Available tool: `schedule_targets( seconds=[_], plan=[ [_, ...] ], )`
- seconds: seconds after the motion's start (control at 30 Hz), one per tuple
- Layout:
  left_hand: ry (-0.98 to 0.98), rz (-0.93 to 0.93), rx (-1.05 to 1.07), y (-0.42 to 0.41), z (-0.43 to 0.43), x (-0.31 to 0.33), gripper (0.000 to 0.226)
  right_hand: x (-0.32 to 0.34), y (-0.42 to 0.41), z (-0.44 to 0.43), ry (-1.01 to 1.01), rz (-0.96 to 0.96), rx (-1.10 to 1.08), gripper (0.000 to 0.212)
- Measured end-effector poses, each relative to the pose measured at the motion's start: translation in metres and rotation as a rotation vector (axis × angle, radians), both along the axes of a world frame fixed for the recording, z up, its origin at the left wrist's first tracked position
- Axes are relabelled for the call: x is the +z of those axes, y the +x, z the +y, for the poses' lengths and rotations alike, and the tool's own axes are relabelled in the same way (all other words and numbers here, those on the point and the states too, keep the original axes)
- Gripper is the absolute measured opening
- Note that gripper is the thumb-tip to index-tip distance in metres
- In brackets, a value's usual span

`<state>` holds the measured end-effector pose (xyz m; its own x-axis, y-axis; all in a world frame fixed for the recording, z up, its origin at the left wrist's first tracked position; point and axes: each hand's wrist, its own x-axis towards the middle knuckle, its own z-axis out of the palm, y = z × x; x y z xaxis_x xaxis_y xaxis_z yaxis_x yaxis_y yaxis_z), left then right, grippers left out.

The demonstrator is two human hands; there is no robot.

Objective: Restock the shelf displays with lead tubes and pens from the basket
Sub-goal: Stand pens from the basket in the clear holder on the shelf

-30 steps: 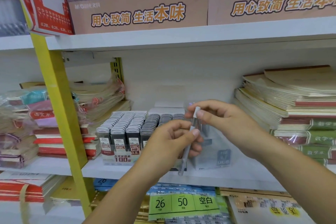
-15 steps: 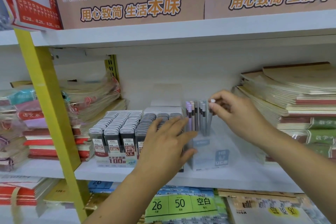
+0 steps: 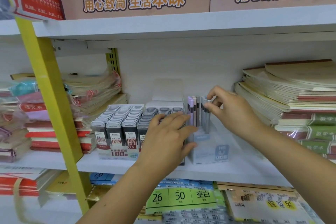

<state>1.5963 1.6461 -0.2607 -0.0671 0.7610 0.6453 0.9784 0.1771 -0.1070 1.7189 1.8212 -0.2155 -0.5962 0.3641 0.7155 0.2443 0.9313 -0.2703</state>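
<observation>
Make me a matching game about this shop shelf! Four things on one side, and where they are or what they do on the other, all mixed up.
1 left hand
2 right hand
3 yellow post
4 notebook stack

A lies at the shelf's right end
B pinches the top of a grey lead tube
C rests against the clear display box
D stands left of the lead cases

Pairs: 1-C, 2-B, 3-D, 4-A

Head view, close, facing shelf (image 3: 181,25)
</observation>
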Motion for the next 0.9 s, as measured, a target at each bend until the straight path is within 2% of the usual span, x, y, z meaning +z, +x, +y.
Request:
schedule_targets(
  seconds=[0.17,0.2,0.27,0.37,0.4,0.47,0.53,0.6,0.7,0.8,0.9],
  plan=[
    [-0.005,-0.045,0.001,0.006,-0.003,0.004,0.041,0.004,-0.003,0.004,-0.017,-0.102,-0.077,0.018],
    [0.015,-0.038,-0.001,0.008,-0.005,0.003,0.043,0.004,0.002,0.001,-0.036,-0.059,-0.098,0.022],
    [0.109,-0.005,-0.034,0.013,-0.012,-0.005,0.040,-0.001,0.019,-0.014,-0.094,0.156,-0.076,0.027],
    [0.385,-0.049,-0.202,0.023,-0.034,-0.051,0.021,-0.039,0.051,-0.058,-0.218,0.446,0.096,0.025],
    [0.404,-0.085,-0.231,0.026,-0.045,-0.076,0.018,-0.060,0.060,-0.076,-0.250,0.479,0.136,0.027],
    [0.292,-0.220,-0.213,0.034,-0.067,-0.135,0.019,-0.113,0.071,-0.103,-0.343,0.441,0.168,0.025],
    [0.005,-0.453,-0.106,0.041,-0.090,-0.205,0.023,-0.182,0.074,-0.120,-0.481,0.271,0.145,0.024],
    [-0.301,-0.724,0.047,0.040,-0.111,-0.272,0.030,-0.257,0.073,-0.129,-0.653,-0.022,0.076,0.018],
    [-0.645,-1.050,0.169,0.035,-0.141,-0.364,0.052,-0.373,0.072,-0.142,-0.883,-0.475,-0.038,0.018],
    [-0.775,-1.250,0.283,0.035,-0.164,-0.427,0.052,-0.465,0.078,-0.161,-1.130,-0.786,-0.138,0.030],
    [-0.777,-1.385,0.435,0.032,-0.171,-0.470,0.058,-0.517,0.084,-0.171,-1.221,-0.925,-0.216,0.047]
  ],
)
